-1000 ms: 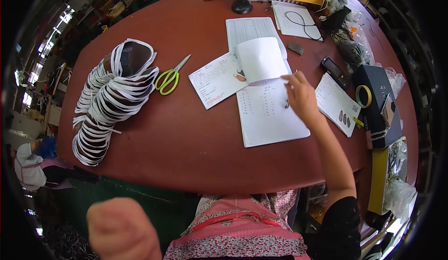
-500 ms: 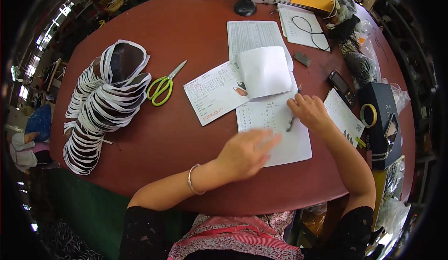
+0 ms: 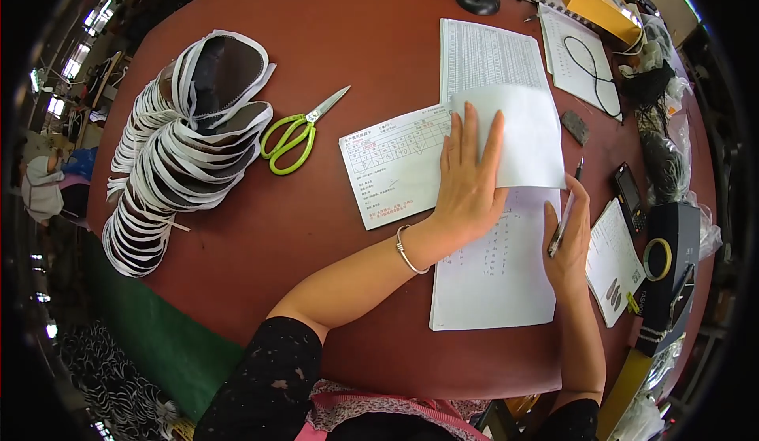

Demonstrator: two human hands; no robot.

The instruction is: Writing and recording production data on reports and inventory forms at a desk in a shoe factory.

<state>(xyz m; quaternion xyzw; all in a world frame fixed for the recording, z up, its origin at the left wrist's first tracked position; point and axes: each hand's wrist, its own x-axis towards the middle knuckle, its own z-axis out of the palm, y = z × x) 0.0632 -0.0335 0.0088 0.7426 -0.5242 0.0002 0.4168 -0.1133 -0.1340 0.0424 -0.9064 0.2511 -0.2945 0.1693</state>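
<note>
My left hand (image 3: 473, 174) lies with fingers stretched out over the lower left part of a curled, turned-over white page (image 3: 528, 136). Beneath that page a sheet with handwritten columns (image 3: 494, 299) shows its lower half; the rest is covered. At the sheet's right edge, my right hand (image 3: 571, 239) holds a pen (image 3: 567, 211) between thumb and fingers, its index finger by the page's lower right corner. A printed form card (image 3: 387, 168) with a filled-in grid sticks out left of my left hand.
Green-handled scissors (image 3: 296, 139) lie left of the papers, beside a pile of dark pieces with white edging (image 3: 190, 148). On the right are a handheld device (image 3: 628, 192), a tape roll (image 3: 657, 260), a dark box (image 3: 672, 243) and a grey block (image 3: 575, 127).
My left hand has moved up and right onto the turned-over page, fingers now extended. My right hand has turned and now grips the pen. The view has shifted, so the table things appear displaced.
</note>
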